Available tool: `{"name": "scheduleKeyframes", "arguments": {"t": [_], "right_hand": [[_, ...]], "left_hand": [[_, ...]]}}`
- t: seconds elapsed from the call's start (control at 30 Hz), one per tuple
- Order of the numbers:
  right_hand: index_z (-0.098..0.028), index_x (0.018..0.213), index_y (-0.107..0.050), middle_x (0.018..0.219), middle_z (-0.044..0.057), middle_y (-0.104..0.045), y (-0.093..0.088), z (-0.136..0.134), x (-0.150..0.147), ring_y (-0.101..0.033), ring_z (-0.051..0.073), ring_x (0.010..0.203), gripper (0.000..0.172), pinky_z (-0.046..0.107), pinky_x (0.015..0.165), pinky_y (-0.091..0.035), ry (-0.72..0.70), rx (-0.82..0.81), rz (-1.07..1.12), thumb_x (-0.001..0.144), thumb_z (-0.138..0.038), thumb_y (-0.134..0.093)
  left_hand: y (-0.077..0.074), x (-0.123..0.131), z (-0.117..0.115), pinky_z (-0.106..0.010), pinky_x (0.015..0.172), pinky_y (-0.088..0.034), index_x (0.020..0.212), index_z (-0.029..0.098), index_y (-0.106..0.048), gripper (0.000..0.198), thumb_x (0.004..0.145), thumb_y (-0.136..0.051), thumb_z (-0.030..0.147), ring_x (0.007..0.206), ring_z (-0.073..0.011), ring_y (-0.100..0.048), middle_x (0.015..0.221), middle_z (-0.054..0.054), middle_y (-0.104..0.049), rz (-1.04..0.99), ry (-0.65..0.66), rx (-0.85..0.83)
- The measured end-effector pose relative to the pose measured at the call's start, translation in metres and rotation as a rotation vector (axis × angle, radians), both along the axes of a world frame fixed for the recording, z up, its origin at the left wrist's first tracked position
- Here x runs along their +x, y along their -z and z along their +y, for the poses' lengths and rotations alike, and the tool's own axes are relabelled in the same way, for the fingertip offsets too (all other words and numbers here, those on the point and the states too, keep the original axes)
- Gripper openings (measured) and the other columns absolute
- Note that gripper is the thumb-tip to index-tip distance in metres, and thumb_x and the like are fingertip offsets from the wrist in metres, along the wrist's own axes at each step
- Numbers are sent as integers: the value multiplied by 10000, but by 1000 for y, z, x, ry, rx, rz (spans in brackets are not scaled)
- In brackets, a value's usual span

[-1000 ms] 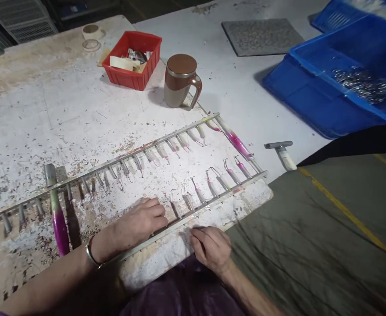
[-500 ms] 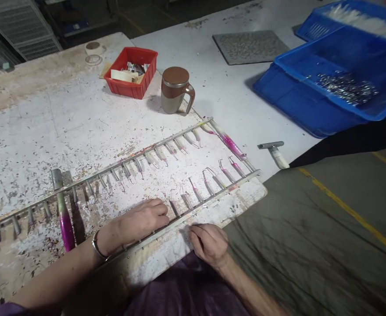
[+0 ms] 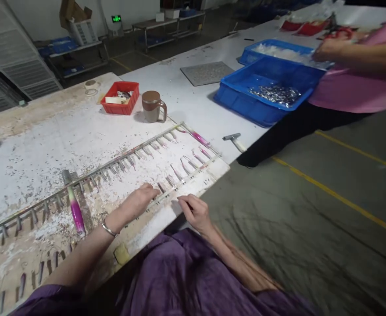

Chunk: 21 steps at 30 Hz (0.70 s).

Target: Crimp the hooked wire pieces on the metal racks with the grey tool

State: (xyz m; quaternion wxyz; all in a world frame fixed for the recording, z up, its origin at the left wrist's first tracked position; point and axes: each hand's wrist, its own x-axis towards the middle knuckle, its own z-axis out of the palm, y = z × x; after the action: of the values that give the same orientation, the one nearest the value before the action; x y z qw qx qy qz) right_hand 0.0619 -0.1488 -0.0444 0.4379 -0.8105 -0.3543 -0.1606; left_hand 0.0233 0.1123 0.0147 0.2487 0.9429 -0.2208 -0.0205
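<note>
A long metal rack (image 3: 140, 147) lies on the table, its two rails lined with short grey pieces that carry thin bent wires, some tinted pink. Two thicker crossbars, one a magenta-painted crossbar (image 3: 76, 215), join the rails. My left hand (image 3: 143, 199) reaches over the near rail, fingers curled down beside a small grey piece (image 3: 161, 187); what they grip is hidden. Just outside that rail, near the table edge, my right hand (image 3: 196, 213) is closed with thumb and forefinger pinched. Anything between those fingertips is too small to make out.
A lidded brown mug (image 3: 151, 107) and a red bin (image 3: 120, 98) stand beyond the rack. To the right are a blue crate (image 3: 245, 98) with shiny metal parts, a grey mat (image 3: 206, 73) and a T-shaped tube (image 3: 234, 139). A co-worker in a pink top (image 3: 354, 90) stands behind the crate.
The view has tilted up and widened, bringing the co-worker and back shelves into sight. Both hands stay at the near rail, the left still curled and the right still pinched.
</note>
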Motion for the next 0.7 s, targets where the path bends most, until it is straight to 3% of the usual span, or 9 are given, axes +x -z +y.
{"name": "scheduleKeyframes", "arguments": {"t": [0.1, 0.2, 0.43, 0.7], "right_hand": [[-162, 1051, -729, 836, 61, -755, 1, -22, -23, -702, 141, 734, 243, 236, 713, -553, 77, 27, 74, 1113, -222, -502], [-169, 971, -737, 821, 55, -766, 8, -48, -49, -718, 142, 736, 247, 229, 725, -559, 76, 11, 111, 1100, -231, -536], [-190, 892, -757, 771, 26, -757, 27, -93, -88, -717, 141, 687, 291, 222, 669, -533, 61, -94, 157, 1090, -244, -551], [-189, 917, -771, 801, 31, -771, 39, -104, -101, -714, 147, 713, 256, 223, 688, -525, 25, -193, 157, 1074, -205, -569]], "left_hand": [[1, -8, -5, -422, 1053, -571, 1279, 187, -665, 373, 1016, -434, 60, 1198, -235, -640, 1219, -124, -713, -107, 15, -19], [0, -24, -10, -501, 1107, -554, 1299, 184, -659, 357, 1031, -443, 89, 1299, -270, -603, 1357, -168, -665, -233, -30, 15], [-11, -69, -15, -493, 1077, -571, 1271, 197, -654, 263, 1071, -484, 200, 1226, -264, -634, 1271, -145, -693, -293, -23, 61], [-5, -106, -6, -484, 1055, -577, 1212, 210, -664, 227, 1065, -492, 210, 1200, -263, -646, 1229, -138, -710, -344, -79, 78]]}}
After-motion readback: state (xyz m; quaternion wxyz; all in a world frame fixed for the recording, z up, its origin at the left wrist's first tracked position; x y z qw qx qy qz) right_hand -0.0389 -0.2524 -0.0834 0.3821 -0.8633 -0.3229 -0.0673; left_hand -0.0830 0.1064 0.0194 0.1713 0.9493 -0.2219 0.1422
